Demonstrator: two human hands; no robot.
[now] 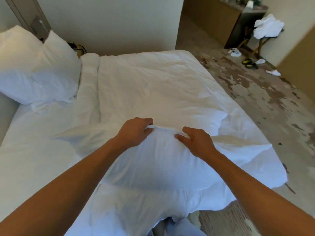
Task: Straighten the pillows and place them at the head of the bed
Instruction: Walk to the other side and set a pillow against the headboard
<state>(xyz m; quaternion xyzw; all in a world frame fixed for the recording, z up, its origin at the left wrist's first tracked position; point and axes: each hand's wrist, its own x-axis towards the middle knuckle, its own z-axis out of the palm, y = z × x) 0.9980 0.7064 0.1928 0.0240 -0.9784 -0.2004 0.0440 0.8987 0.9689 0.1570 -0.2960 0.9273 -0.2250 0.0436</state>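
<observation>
A white pillow [158,160] lies across the near side of the bed [144,82], right in front of me. My left hand [136,130] and my right hand [196,142] both pinch its far edge, a hand's width apart, with fabric bunched between the fingers. Two other white pillows [37,70] lean against the headboard at the far left, one overlapping the other. A white duvet covers the mattress, wrinkled, with a folded band near the pillows.
Patterned carpet [255,92] runs along the bed's right side. Slippers and shoes [250,63] lie on it at the back right, near a folding stand with white towels [267,28] and a wooden cabinet. A wall stands behind the bed.
</observation>
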